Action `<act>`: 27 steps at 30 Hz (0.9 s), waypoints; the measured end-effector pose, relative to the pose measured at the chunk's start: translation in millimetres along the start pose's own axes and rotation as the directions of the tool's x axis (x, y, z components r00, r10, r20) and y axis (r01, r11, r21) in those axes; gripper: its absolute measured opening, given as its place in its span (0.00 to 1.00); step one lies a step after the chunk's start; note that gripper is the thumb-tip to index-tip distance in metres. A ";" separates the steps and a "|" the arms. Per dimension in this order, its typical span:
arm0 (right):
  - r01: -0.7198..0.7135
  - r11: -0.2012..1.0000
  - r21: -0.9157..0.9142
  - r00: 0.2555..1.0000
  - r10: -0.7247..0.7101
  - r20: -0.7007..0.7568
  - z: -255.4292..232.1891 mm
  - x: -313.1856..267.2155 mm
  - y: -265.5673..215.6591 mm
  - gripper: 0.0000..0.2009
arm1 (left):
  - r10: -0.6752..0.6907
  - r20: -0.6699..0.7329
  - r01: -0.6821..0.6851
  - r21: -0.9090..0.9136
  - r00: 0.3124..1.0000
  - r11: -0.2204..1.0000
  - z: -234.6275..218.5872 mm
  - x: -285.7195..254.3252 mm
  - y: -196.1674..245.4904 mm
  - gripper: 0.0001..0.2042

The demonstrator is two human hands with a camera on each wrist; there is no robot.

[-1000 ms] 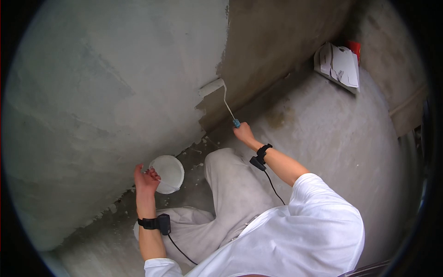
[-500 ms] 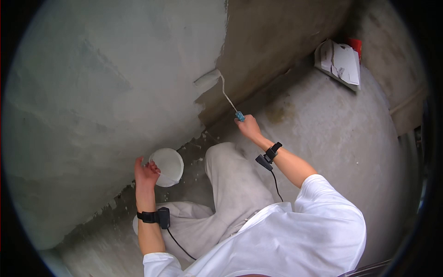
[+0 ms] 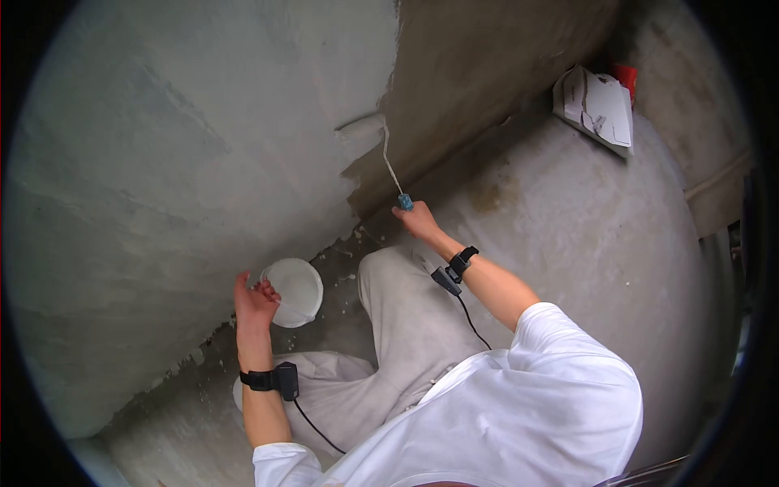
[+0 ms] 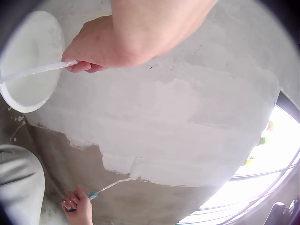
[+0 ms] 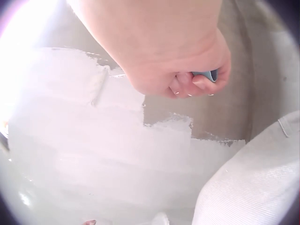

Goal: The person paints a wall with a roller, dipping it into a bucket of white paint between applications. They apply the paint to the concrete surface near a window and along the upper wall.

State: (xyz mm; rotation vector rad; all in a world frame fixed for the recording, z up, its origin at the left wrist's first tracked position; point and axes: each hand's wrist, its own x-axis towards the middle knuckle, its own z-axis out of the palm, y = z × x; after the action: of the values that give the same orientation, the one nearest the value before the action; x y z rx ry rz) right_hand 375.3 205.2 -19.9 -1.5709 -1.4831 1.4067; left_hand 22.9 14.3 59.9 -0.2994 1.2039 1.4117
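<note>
Wall [image 3: 203, 162] half-painted — roller [image 3: 361, 126] handle hidden in right hand [image 3: 414, 219].

wall [image 3: 203, 162] close ahead, bucket [image 3: 294, 290] left, floor [image 3: 568, 235] open right

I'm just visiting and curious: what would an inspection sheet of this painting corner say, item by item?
Surface: wall mostly coated pale, with a bare darker patch to the right; concrete floor with paint flecks near the wall's foot.
Job's things: paint roller lying against the wall at the edge of the coated area; white paint bucket near the wall's foot.
Clutter: white papers against the far wall, something red behind them.
Grips: right hand holds the roller's blue handle; left hand grips the bucket's thin handle.
Cables: a black cable runs from the right wrist strap, another from the left.
Surroundings: bright window in the left wrist view.
</note>
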 end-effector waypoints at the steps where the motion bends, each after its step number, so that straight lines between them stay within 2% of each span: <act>1: -0.023 0.998 0.058 0.999 0.020 0.043 -0.1 0.4 1.0 0.22 | 0.002 -0.017 -0.002 -0.007 1.000 1.000 -2.4 3.9 0.0 0.17; 2: -0.047 0.992 0.115 0.996 0.037 0.085 -1.0 1.6 1.4 0.23 | 0.003 -0.034 -0.004 -0.014 0.999 1.000 -4.0 6.6 0.0 0.17; 6: -0.007 0.986 0.165 0.997 -0.005 0.071 -11.0 -6.4 -31.9 0.22 | 0.013 -0.044 -0.013 -0.014 0.999 1.000 -7.8 13.7 -0.4 0.18; 9: -0.020 0.928 0.373 0.992 -0.029 0.124 -27.8 0.1 -71.1 0.21 | -0.004 0.022 0.004 -0.013 1.000 1.000 -17.3 24.5 -1.6 0.18; 12: -0.019 0.925 0.379 0.987 -0.043 0.153 -35.0 7.0 -82.3 0.20 | 0.018 -0.026 -0.018 0.003 1.000 1.000 -17.6 23.8 -2.1 0.18; 16: -0.022 0.955 0.297 0.991 -0.019 0.134 -31.2 12.9 -50.8 0.20 | -0.010 0.019 0.010 0.007 1.000 1.000 -20.1 20.5 -0.9 0.17; 20: -0.100 0.970 0.220 0.987 0.068 0.147 -15.8 18.0 -5.3 0.19 | -0.003 0.038 0.003 -0.017 0.999 1.000 -20.6 17.7 -1.8 0.17; 22: -0.136 0.961 0.242 0.980 0.094 0.176 -10.7 14.3 3.1 0.19 | 0.001 0.020 0.000 -0.018 1.000 1.000 -15.5 11.3 -3.5 0.17; 24: -0.149 0.974 0.171 0.980 0.122 0.159 -6.1 11.5 12.5 0.20 | 0.004 0.002 -0.004 -0.016 1.000 1.000 -11.5 7.6 -3.6 0.17; 27: -0.123 0.983 0.139 0.978 0.096 0.188 -7.9 9.6 21.9 0.20 | -0.008 -0.012 0.008 -0.011 1.000 1.000 -9.8 8.0 -2.0 0.18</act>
State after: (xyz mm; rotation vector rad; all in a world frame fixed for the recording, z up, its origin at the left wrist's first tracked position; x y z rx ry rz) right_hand 388.9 211.1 -40.4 -1.4846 -1.3719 1.7221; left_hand 18.0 10.9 48.5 -0.3203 1.2041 1.4120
